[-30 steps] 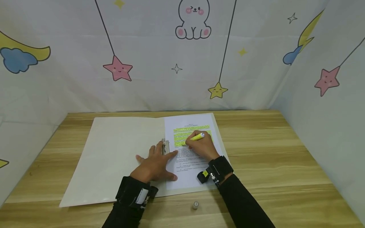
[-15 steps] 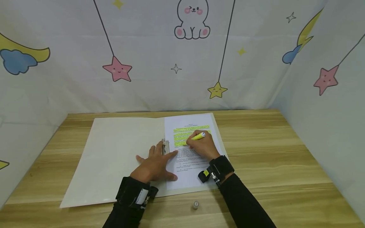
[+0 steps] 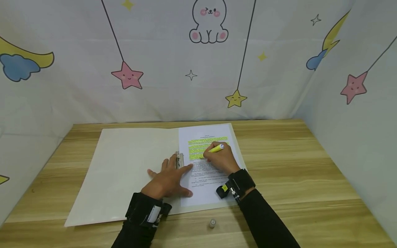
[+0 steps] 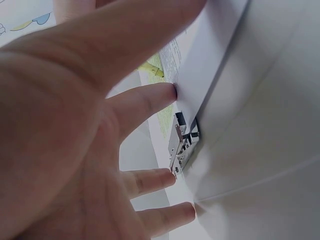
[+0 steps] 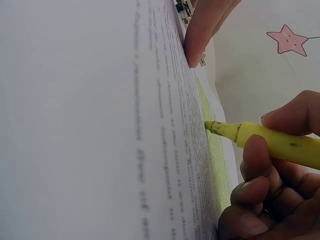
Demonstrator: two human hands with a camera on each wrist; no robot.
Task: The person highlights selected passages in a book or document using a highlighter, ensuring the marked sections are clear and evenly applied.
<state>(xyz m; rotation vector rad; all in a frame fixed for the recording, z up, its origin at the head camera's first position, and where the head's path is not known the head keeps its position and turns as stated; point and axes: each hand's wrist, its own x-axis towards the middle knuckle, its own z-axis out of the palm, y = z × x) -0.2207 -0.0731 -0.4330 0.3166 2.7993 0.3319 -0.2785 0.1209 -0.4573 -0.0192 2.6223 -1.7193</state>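
Observation:
A yellow highlighter point(image 3: 216, 148) is pinched in my right hand point(image 3: 224, 159), its tip on the printed sheet point(image 3: 204, 194). In the right wrist view the highlighter's tip meets the paper beside a yellow-marked block of lines. The upper paragraph on the sheet bears yellow marking; the lines below are plain black print. My left hand point(image 3: 167, 181) rests with fingers spread across the fold of an open white folder point(image 3: 124, 165), its forefinger and thumb on the sheet's left edge. A metal clip point(image 4: 184, 142) at the fold sits by the left fingertips.
A small grey cap point(image 3: 212, 223) stands on the wooden table point(image 3: 294, 193) in front of the folder. Behind the table hangs a white cloth point(image 3: 167, 96) printed with stars and a bear. Similar cloth borders both sides.
My right hand has slid slightly rightward along the text line with the highlighter, and the yellow stroke has lengthened a little. The left hand stays in place.

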